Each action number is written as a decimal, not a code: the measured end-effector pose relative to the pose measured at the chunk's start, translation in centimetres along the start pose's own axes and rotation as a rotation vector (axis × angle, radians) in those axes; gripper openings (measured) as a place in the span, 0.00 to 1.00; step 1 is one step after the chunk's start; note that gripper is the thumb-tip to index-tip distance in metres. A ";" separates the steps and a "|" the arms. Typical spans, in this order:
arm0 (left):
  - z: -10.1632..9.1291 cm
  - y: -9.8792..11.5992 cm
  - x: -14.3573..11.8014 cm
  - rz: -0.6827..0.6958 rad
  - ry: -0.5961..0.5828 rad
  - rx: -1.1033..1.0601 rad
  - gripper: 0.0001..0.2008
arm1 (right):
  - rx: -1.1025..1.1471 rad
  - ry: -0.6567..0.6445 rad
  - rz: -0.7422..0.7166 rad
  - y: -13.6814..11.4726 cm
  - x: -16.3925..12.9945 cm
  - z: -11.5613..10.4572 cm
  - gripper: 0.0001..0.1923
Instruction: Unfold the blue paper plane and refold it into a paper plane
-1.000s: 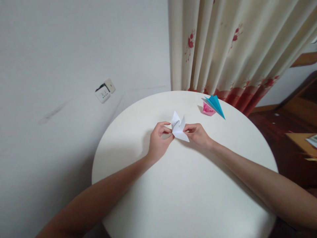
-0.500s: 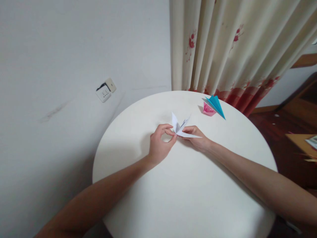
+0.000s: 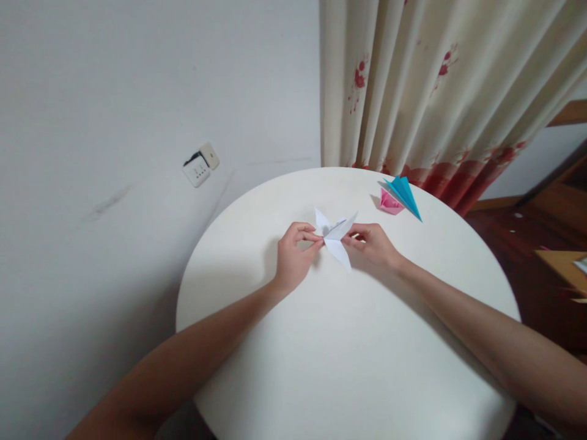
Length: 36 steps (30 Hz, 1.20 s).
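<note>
White paper, folded into a pointed figure (image 3: 336, 239), sits at the centre of the frame, held between both hands just above the round table (image 3: 348, 354). Left hand (image 3: 293, 260) grasps the figure's left side, thumb and forefinger pinched on the paper, remaining fingers curled toward the palm. Right hand (image 3: 373, 249) grasps the right side in a like pinch, fingertips meeting the paper at its middle fold. Two upper flaps of the figure spread up and outward, one to the upper left, one to the upper right; a longer point hangs down toward the lower right, close to the tabletop, and contact with the surface cannot be determined. Both forearms run in from the bottom corners of the frame. Toward the upper right of the table, well apart from the hands, lies a pink folded paper piece (image 3: 389, 203) with a blue folded paper piece (image 3: 405, 194) touching it and partly overlapping it. Behind the table's far edge hangs a cream curtain (image 3: 413, 91) with red flower print. On the grey wall (image 3: 137, 122) at centre left, a wall socket (image 3: 200, 165) is mounted, tilted
</note>
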<state>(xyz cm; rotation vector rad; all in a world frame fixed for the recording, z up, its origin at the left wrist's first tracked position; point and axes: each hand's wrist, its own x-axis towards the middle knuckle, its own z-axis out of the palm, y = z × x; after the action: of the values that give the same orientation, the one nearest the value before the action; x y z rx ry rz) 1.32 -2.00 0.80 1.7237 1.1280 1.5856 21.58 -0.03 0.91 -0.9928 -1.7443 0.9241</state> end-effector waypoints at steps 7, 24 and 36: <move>-0.1 -0.4 0.0 0.015 -0.016 0.043 0.13 | 0.036 0.067 -0.039 0.0 -0.1 -0.4 0.10; 0.1 -0.6 -0.1 0.018 -0.067 -0.135 0.08 | 0.532 0.166 0.163 1.2 -0.6 2.6 0.11; 0.1 0.2 -0.2 -0.015 -0.068 -0.176 0.04 | 0.631 0.103 0.158 -0.3 -0.9 3.7 0.16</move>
<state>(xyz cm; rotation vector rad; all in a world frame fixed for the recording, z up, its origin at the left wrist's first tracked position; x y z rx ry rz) 1.48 -2.21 0.84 1.6375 0.9371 1.5555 18.30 -1.59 -0.30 -0.7419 -1.1749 1.3854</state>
